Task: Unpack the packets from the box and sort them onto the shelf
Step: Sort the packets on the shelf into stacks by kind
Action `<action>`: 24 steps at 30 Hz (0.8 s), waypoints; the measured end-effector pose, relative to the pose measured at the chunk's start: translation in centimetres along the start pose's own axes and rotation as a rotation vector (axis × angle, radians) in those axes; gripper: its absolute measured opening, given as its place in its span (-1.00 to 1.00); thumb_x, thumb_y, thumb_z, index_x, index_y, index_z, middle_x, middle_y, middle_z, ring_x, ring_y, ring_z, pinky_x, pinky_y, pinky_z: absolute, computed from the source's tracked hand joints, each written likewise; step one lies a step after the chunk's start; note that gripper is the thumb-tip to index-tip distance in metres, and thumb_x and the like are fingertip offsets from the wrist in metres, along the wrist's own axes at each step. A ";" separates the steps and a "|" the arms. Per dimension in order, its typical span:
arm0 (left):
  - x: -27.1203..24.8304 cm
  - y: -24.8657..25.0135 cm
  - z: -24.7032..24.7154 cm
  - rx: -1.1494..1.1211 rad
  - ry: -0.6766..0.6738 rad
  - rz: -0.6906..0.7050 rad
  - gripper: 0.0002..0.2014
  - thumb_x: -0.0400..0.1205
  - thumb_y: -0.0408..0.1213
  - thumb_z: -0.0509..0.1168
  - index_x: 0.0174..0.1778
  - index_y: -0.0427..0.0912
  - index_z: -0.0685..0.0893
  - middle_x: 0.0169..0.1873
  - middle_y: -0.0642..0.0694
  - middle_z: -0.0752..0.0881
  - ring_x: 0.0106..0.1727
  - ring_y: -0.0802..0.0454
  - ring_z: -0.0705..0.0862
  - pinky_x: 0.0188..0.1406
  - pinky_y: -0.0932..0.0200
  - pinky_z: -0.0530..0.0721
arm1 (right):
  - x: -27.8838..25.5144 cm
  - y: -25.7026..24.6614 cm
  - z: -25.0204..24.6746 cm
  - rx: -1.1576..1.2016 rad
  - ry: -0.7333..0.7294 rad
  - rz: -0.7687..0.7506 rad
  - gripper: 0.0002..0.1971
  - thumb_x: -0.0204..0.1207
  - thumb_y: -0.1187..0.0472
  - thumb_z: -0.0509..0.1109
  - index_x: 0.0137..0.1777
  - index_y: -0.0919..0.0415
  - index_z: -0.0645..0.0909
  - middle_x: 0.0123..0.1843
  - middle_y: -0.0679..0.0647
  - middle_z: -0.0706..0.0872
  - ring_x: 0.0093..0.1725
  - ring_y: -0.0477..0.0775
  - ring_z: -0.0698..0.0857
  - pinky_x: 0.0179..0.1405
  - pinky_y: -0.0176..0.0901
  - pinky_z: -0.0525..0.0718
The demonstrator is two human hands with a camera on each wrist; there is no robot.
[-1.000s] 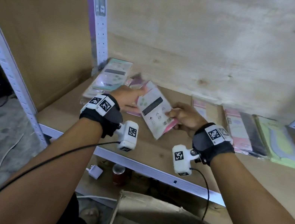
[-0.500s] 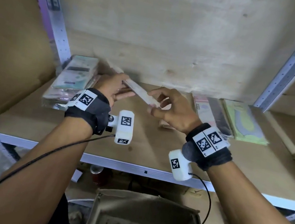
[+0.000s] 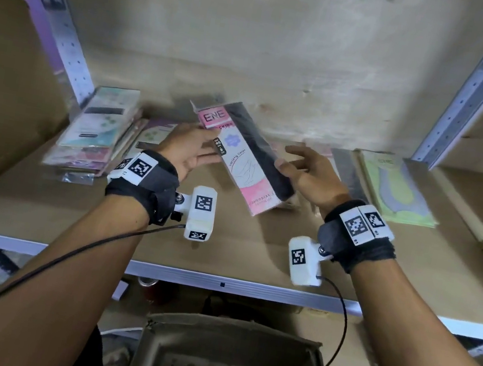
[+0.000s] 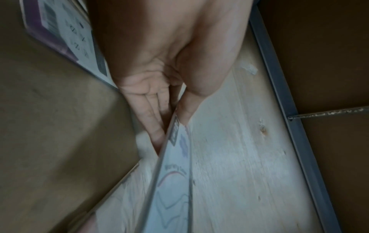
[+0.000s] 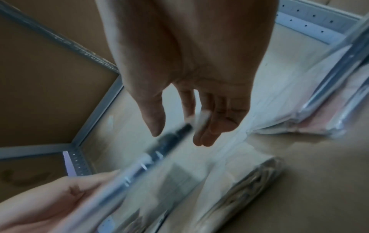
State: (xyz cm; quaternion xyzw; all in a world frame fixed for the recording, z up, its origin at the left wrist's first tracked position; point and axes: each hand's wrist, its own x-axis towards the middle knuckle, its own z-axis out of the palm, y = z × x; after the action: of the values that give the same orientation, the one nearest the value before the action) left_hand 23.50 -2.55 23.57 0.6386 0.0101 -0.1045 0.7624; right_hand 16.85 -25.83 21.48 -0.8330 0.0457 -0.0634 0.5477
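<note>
A pink packet (image 3: pixel 242 163) with dark contents, marked ENE, is held tilted above the shelf board (image 3: pixel 222 250). My left hand (image 3: pixel 207 148) pinches its left edge, thumb (image 4: pixel 187 110) on top and fingers (image 4: pixel 151 119) beneath. My right hand (image 3: pixel 289 159) is at the packet's dark right edge with its fingers (image 5: pixel 203 137) straight and loose; the blurred packet (image 5: pixel 159 149) runs between thumb and fingers there. The open cardboard box (image 3: pixel 234 326) stands below the shelf's front edge; no packets show in the visible part of its inside.
On the shelf lie a stack of pale green packets (image 3: pixel 98 125) at the left, a purple packet (image 3: pixel 152 134) beside it, pink and dark packets (image 3: pixel 346 169) behind my right hand, and a green one (image 3: pixel 400 191). Metal uprights (image 3: pixel 461 102) bound the bay.
The packet has turned from edge-on to face-up and tilted. My right hand has loosened its grip and spread its fingers. The left hand keeps hold.
</note>
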 end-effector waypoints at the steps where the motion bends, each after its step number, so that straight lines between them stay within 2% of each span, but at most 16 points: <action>1: 0.1 -0.1 0.2 -0.013 -0.013 -0.001 -0.86 0.73 -0.38 0.27 0.16 -0.25 0.66 0.00 -0.20 0.85 -0.04 -0.03 0.86 -0.22 0.14 0.83 | -0.1 -0.1 -0.2 0.008 -0.011 0.006 -0.67 0.52 0.00 0.50 0.26 -0.01 0.62 -0.03 -0.04 0.77 -0.08 -0.13 0.78 -0.28 -0.38 0.65; 2: 0.2 -0.2 0.3 -0.023 -0.024 0.000 -0.87 0.73 -0.38 0.27 0.15 -0.25 0.66 -0.01 -0.19 0.85 -0.03 -0.04 0.86 -0.20 0.13 0.83 | -0.1 -0.1 -0.4 0.033 -0.029 0.016 -0.76 0.53 0.04 0.51 0.16 -0.01 0.65 -0.06 -0.04 0.80 -0.12 -0.11 0.80 -0.39 -0.41 0.66; 3: 0.4 -0.3 0.4 -0.030 -0.034 0.000 -0.88 0.72 -0.37 0.28 0.14 -0.24 0.67 -0.04 -0.17 0.87 -0.05 -0.02 0.86 -0.21 0.14 0.82 | -0.2 -0.1 -0.5 0.073 -0.061 0.033 -0.84 0.54 0.10 0.51 0.09 0.02 0.67 -0.06 0.01 0.82 -0.11 -0.03 0.82 -0.38 -0.38 0.70; 4: 0.5 -0.5 0.5 -0.035 -0.040 -0.001 -0.89 0.71 -0.36 0.29 0.12 -0.22 0.67 -0.10 -0.14 0.88 -0.10 0.01 0.87 -0.24 0.17 0.81 | -0.3 0.0 -0.6 0.116 -0.105 0.053 -0.86 0.55 0.16 0.50 0.08 0.07 0.68 0.00 0.10 0.83 -0.01 0.08 0.83 -0.20 -0.28 0.77; 5: 0.6 -0.6 0.5 -0.037 -0.039 -0.005 -0.89 0.71 -0.35 0.30 0.11 -0.20 0.67 -0.14 -0.12 0.88 -0.14 0.04 0.87 -0.28 0.20 0.80 | -0.4 0.1 -0.8 0.153 -0.154 0.072 -0.82 0.56 0.21 0.49 0.14 0.17 0.69 0.10 0.21 0.82 0.12 0.21 0.80 0.07 -0.11 0.78; 6: 0.6 -0.8 0.5 -0.033 -0.036 -0.012 -0.88 0.69 -0.31 0.32 0.11 -0.18 0.68 -0.16 -0.10 0.89 -0.15 0.06 0.87 -0.29 0.22 0.79 | -0.6 0.3 -1.0 0.191 -0.199 0.089 -0.74 0.57 0.25 0.47 0.23 0.28 0.67 0.19 0.31 0.78 0.22 0.30 0.76 0.27 0.04 0.71; 7: 0.8 -0.9 0.5 -0.024 -0.031 -0.017 -0.86 0.68 -0.25 0.35 0.13 -0.16 0.68 -0.15 -0.09 0.89 -0.15 0.06 0.86 -0.28 0.22 0.79 | -0.9 0.4 -1.1 0.233 -0.233 0.100 -0.69 0.58 0.30 0.45 0.30 0.37 0.63 0.25 0.36 0.74 0.25 0.34 0.73 0.35 0.10 0.66; 8: 0.9 -1.0 0.3 -0.012 -0.024 -0.019 -0.82 0.66 -0.18 0.39 0.13 -0.13 0.69 -0.15 -0.07 0.89 -0.14 0.07 0.86 -0.25 0.22 0.80 | -1.1 0.5 -1.3 0.255 -0.254 0.100 -0.66 0.59 0.33 0.43 0.34 0.41 0.61 0.28 0.38 0.73 0.22 0.31 0.74 0.32 0.05 0.68; 11: 1.3 -1.1 -0.9 0.014 0.032 -0.015 -0.70 0.54 0.02 0.49 0.07 -0.05 0.71 -0.19 0.02 0.87 -0.12 0.12 0.85 -0.16 0.19 0.79 | -1.8 0.4 -1.7 0.295 -0.286 0.096 -0.64 0.60 0.39 0.40 0.39 0.39 0.58 0.20 0.33 0.75 0.03 0.14 0.76 0.07 -0.25 0.77; 14: 1.4 -1.1 -2.1 0.055 0.079 0.000 -0.68 0.48 0.08 0.53 0.01 -0.02 0.71 -0.26 0.08 0.85 -0.22 0.17 0.82 -0.25 0.26 0.75 | -2.3 0.3 -2.1 0.339 -0.306 0.126 -0.65 0.59 0.41 0.40 0.37 0.32 0.59 0.06 0.23 0.79 -0.08 0.07 0.79 -0.05 -0.27 0.79; 17: 1.2 -1.1 -3.2 0.153 0.106 0.034 -0.73 0.54 -0.01 0.51 0.05 -0.06 0.75 -0.26 0.04 0.86 -0.26 0.15 0.80 -0.32 0.27 0.71 | -2.6 0.4 -2.2 0.346 -0.325 0.142 -0.63 0.59 0.41 0.40 0.40 0.33 0.58 0.05 0.21 0.79 -0.09 0.06 0.79 -0.06 -0.26 0.80; 21: 0.4 -1.0 -4.2 0.278 0.050 0.017 -0.69 0.59 -0.07 0.46 0.16 -0.16 0.75 -0.11 -0.10 0.87 -0.24 0.05 0.79 -0.18 0.19 0.66 | -2.7 0.9 -2.4 0.344 -0.329 0.146 -0.64 0.58 0.41 0.41 0.39 0.35 0.60 0.11 0.28 0.78 -0.05 0.11 0.79 -0.09 -0.24 0.78; 24: -0.4 -1.0 -4.2 0.308 0.065 0.000 -0.82 0.63 -0.08 0.38 0.00 -0.10 0.74 -0.19 -0.10 0.83 -0.27 0.03 0.72 -0.18 0.21 0.59 | -2.8 1.1 -2.4 0.339 -0.312 0.149 -0.75 0.57 0.40 0.43 0.23 0.30 0.68 0.03 0.23 0.81 -0.06 0.14 0.79 -0.05 -0.22 0.79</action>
State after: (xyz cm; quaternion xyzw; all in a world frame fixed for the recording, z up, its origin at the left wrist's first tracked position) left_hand 23.42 1.45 21.90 0.7511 0.0189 -0.0841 0.6545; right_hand 13.76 -27.98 21.28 -0.7231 0.0108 0.0999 0.6834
